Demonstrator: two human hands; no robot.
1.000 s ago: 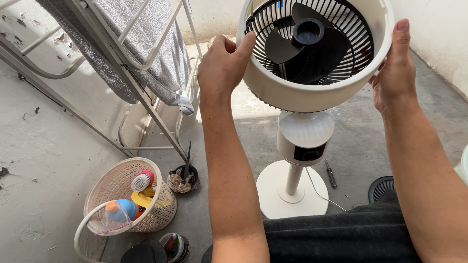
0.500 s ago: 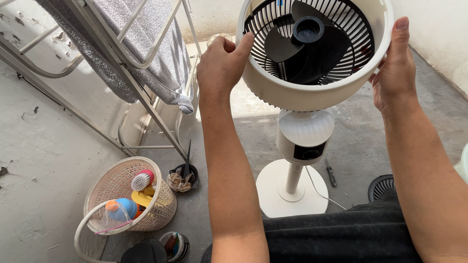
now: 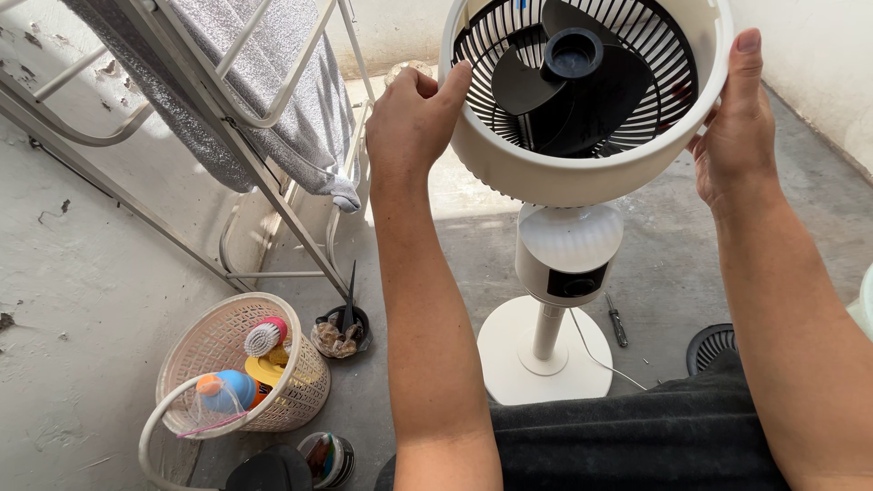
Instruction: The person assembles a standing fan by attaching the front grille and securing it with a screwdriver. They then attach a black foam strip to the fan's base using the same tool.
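A cream pedestal fan [image 3: 564, 250] stands on a round white base [image 3: 509, 355] on the concrete floor. Its round head [image 3: 546, 173] tilts up toward me, with the front cover off and the dark blades [image 3: 573, 82] and rear grille showing. My left hand [image 3: 414, 123] grips the left rim of the head, fingers curled over the edge. My right hand [image 3: 737, 127] presses flat on the right rim, thumb pointing up.
A drying rack [image 3: 264, 109] with a grey towel stands at the left. Below it sit a lattice basket [image 3: 241, 364] holding a brush and bottles, and a small dark bowl [image 3: 341, 332]. A screwdriver [image 3: 617, 320] and a dark grille piece [image 3: 711, 347] lie on the floor at right.
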